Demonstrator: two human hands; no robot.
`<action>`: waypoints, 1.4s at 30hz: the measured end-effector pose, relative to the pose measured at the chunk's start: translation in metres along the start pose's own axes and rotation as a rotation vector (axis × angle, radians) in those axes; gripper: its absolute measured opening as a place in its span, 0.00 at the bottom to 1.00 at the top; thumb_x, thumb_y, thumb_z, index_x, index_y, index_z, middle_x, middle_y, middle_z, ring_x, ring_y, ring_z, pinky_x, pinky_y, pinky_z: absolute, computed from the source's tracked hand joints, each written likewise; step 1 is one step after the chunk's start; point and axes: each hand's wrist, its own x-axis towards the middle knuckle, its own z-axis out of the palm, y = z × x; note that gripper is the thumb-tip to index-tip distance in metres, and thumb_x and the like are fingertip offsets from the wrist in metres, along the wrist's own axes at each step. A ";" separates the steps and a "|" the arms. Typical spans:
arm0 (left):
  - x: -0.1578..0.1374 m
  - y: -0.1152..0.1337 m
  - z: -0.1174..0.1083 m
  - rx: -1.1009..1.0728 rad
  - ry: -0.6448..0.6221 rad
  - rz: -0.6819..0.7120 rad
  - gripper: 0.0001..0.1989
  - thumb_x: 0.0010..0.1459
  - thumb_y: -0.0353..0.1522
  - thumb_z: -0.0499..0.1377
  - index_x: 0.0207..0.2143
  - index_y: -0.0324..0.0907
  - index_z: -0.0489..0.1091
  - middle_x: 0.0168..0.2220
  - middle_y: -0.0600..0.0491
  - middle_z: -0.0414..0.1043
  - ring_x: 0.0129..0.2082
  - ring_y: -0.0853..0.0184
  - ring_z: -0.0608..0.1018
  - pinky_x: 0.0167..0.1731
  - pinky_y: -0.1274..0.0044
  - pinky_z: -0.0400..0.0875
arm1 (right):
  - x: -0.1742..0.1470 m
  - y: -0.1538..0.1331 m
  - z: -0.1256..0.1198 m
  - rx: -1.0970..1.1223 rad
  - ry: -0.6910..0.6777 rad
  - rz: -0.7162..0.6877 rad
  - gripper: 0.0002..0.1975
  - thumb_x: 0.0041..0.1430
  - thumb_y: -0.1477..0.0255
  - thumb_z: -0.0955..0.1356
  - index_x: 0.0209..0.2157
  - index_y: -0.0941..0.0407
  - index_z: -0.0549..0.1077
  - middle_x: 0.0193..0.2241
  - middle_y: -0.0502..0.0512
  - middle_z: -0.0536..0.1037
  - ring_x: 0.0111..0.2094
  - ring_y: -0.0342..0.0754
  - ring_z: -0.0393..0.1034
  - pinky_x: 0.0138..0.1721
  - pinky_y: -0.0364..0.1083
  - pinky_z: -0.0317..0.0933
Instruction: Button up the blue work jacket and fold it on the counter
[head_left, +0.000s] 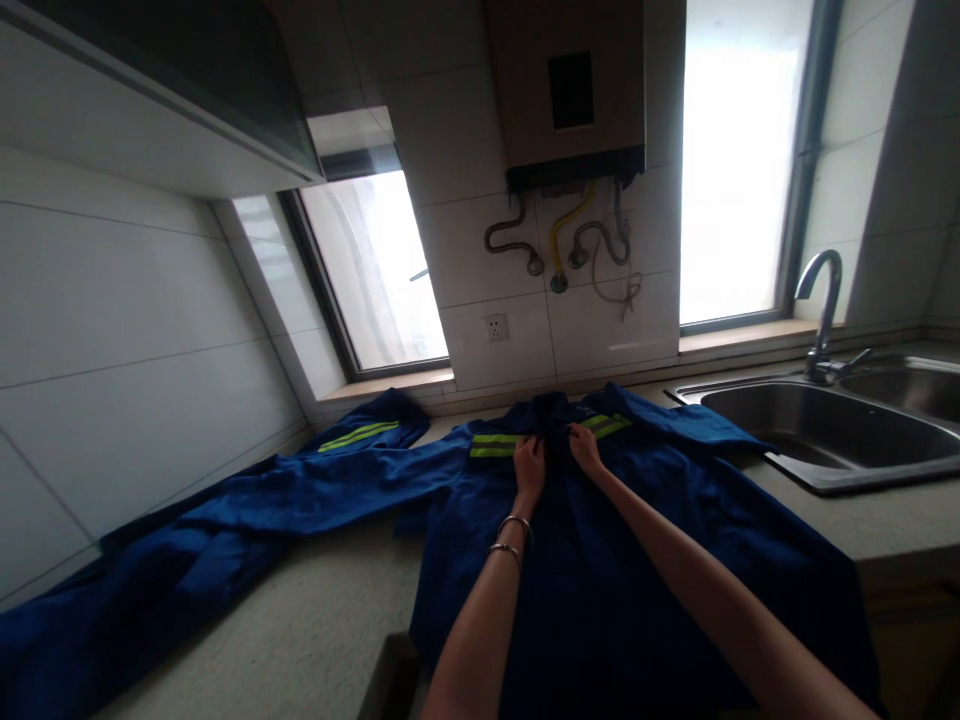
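A dark blue work jacket (637,540) with yellow-green reflective strips lies spread over the counter, its lower part hanging over the front edge. My left hand (530,462), with two bangles on the wrist, is closed on the jacket's front edge beside the left strip. Close by on the other side of the front opening, my right hand (584,448) pinches the cloth below the right strip. Both hands are near the collar (551,405). One sleeve stretches left along the counter; the other reaches the sink's rim. Fingertip detail is too dark to make out.
More blue clothing (180,540) with a reflective strip lies along the left wall. At right is a steel sink (817,480) with a tall faucet (825,300). A water heater (570,90) with pipes hangs on the back wall between two windows. A cabinet (165,110) overhangs the left.
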 end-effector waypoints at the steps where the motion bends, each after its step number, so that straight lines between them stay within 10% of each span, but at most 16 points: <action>1: 0.002 -0.002 -0.002 -0.030 0.058 -0.067 0.11 0.59 0.30 0.51 0.34 0.38 0.74 0.36 0.48 0.71 0.36 0.65 0.73 0.39 0.74 0.67 | 0.003 0.002 -0.001 0.056 0.024 0.041 0.16 0.44 0.76 0.59 0.33 0.57 0.75 0.29 0.53 0.76 0.34 0.46 0.68 0.37 0.42 0.61; 7: -0.003 0.007 -0.019 -0.037 0.141 -0.260 0.14 0.60 0.31 0.48 0.34 0.38 0.73 0.33 0.48 0.72 0.34 0.65 0.73 0.38 0.73 0.68 | 0.009 0.009 -0.013 0.258 0.103 0.254 0.17 0.44 0.70 0.62 0.37 0.61 0.71 0.18 0.48 0.69 0.20 0.43 0.64 0.25 0.42 0.61; 12: -0.040 0.039 -0.033 0.103 -0.524 0.182 0.09 0.54 0.30 0.55 0.37 0.41 0.73 0.42 0.48 0.72 0.46 0.63 0.71 0.48 0.73 0.64 | -0.005 -0.009 -0.017 0.242 0.083 0.230 0.21 0.45 0.67 0.64 0.42 0.61 0.68 0.26 0.52 0.72 0.27 0.47 0.67 0.30 0.44 0.63; 16: -0.056 0.045 -0.046 0.168 -0.718 0.386 0.20 0.52 0.33 0.57 0.48 0.38 0.69 0.53 0.44 0.65 0.55 0.58 0.64 0.55 0.69 0.58 | -0.038 -0.052 -0.024 0.009 0.034 0.082 0.27 0.44 0.68 0.68 0.49 0.59 0.65 0.45 0.61 0.69 0.46 0.53 0.63 0.45 0.48 0.58; 20: -0.055 0.039 -0.050 0.204 -0.773 0.460 0.25 0.52 0.34 0.57 0.53 0.37 0.65 0.54 0.44 0.65 0.56 0.55 0.63 0.57 0.67 0.54 | -0.106 -0.102 -0.046 -0.583 -0.230 -0.201 0.28 0.54 0.64 0.65 0.56 0.55 0.59 0.49 0.63 0.65 0.49 0.57 0.61 0.43 0.48 0.57; 27: -0.057 0.042 -0.051 0.236 -0.738 0.426 0.29 0.52 0.33 0.57 0.57 0.37 0.60 0.58 0.43 0.59 0.59 0.56 0.59 0.58 0.68 0.53 | -0.245 -0.098 -0.098 -0.829 -0.488 -0.242 0.29 0.57 0.65 0.62 0.60 0.52 0.56 0.41 0.62 0.72 0.34 0.53 0.70 0.31 0.45 0.60; 42: -0.063 0.057 -0.062 0.375 -0.659 0.390 0.22 0.57 0.37 0.56 0.53 0.40 0.63 0.54 0.44 0.63 0.56 0.55 0.62 0.55 0.66 0.54 | -0.283 -0.060 -0.174 -0.839 -0.618 -0.043 0.46 0.45 0.83 0.60 0.65 0.55 0.37 0.26 0.57 0.75 0.28 0.53 0.72 0.30 0.47 0.61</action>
